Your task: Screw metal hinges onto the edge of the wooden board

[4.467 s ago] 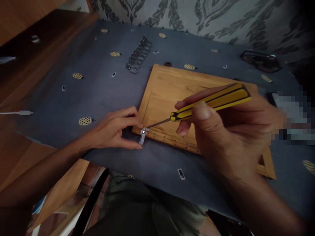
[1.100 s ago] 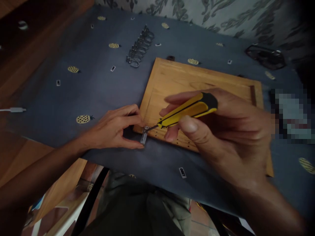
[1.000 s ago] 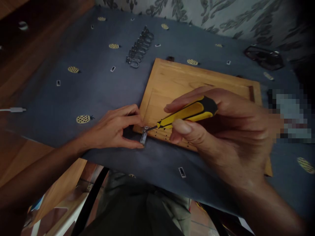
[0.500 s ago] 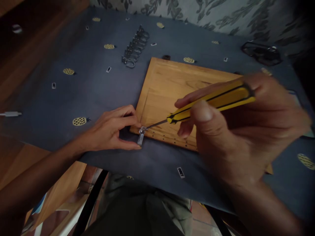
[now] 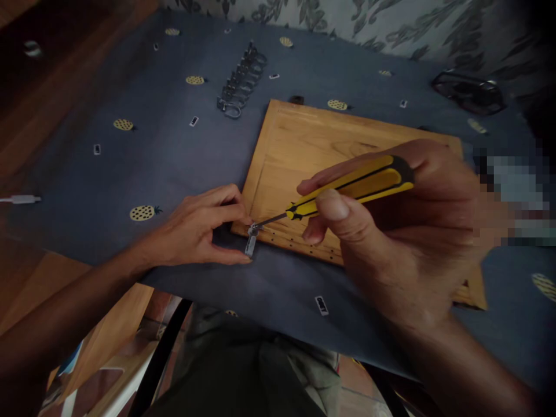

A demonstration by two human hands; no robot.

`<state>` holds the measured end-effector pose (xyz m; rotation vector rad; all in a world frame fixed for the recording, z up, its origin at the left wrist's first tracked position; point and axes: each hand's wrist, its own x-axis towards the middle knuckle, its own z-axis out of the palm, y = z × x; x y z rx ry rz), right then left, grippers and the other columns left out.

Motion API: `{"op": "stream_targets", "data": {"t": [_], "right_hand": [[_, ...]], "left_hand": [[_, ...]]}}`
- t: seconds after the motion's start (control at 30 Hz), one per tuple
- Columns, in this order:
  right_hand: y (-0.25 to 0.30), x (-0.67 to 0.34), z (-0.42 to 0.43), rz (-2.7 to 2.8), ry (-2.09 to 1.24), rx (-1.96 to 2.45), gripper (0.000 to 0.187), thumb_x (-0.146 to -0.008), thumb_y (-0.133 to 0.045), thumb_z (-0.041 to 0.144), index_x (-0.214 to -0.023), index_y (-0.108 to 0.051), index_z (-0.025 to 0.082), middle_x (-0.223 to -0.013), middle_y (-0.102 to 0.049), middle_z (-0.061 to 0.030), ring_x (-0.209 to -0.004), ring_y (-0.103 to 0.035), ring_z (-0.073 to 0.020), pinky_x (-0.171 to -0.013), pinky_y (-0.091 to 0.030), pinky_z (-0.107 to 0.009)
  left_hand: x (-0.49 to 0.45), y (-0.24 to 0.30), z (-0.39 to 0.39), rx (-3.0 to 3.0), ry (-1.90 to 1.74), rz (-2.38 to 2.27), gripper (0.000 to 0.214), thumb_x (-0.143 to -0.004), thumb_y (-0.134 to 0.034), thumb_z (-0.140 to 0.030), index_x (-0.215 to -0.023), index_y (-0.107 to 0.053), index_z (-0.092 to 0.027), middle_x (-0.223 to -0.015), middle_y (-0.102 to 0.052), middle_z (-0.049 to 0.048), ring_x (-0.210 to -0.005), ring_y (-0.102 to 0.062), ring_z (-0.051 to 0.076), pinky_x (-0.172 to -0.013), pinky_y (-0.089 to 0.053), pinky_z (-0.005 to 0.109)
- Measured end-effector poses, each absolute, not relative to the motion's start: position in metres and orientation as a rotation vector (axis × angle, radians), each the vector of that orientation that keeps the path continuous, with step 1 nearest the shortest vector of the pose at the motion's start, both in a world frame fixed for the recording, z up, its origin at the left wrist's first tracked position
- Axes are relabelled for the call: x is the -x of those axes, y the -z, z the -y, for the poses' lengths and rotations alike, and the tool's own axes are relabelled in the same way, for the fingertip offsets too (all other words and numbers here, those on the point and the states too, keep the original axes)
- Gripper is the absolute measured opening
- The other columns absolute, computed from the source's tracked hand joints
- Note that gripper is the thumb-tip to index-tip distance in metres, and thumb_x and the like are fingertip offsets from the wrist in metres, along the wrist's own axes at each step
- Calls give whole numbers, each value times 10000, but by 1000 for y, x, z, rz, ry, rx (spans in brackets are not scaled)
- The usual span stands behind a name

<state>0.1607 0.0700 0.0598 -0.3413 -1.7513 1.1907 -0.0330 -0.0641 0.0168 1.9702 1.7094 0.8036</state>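
Note:
A wooden board (image 5: 304, 145) lies on the dark blue cloth (image 5: 174, 156). A row of small holes runs along the board's near edge. At the board's near left corner sits a small metal bracket (image 5: 251, 243). My left hand (image 5: 197, 229) pinches that bracket between thumb and forefinger and holds it against the corner. My right hand (image 5: 403, 231) is closed round a yellow and black screwdriver (image 5: 347, 188). The screwdriver's tip rests on the top of the bracket.
A bunch of metal brackets (image 5: 241, 87) lies on the cloth beyond the board's left side. A dark object (image 5: 469, 92) sits at the far right. A white cable (image 5: 19, 200) lies at the left edge. A patterned wall rises behind the table.
My right hand has shifted back and forth along the screwdriver handle while the tip stayed on the bracket. My left hand has kept its pinch on the bracket.

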Motion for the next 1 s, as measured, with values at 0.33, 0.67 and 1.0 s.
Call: {"op": "stream_targets", "data": {"t": [0.33,0.67,1.0], "right_hand": [[-73,-163,-77,1924,-1343,258,119,-889,-857,255,-989,-800,285,-956,-768,40,-566,-703,-103,-545,-635,-252],[-71,-164,-79,2044,-1117,227,161,-903,-856,277,-921,-696,283,-808,-653,33,-595,-640,-126,-505,-564,-267],[-70,-159,-81,1933,-1169,186,237,-835,-921,316,-882,-693,270,-808,-703,37,-583,-674,-130,-446,-555,-248]], "left_hand": [[32,-16,65,-1985,-815,-1711,350,-935,-793,-466,-1162,-712,-212,-1168,-652,76,-1049,-661,248,-899,-555,376],[32,-15,65,-1997,-816,-1724,343,-915,-813,-471,-1114,-702,-215,-1136,-653,67,-1036,-654,239,-872,-534,344],[32,-15,65,-2012,-828,-1719,364,-946,-776,-504,-1130,-703,-199,-1106,-638,56,-1018,-648,225,-857,-522,328]]}}
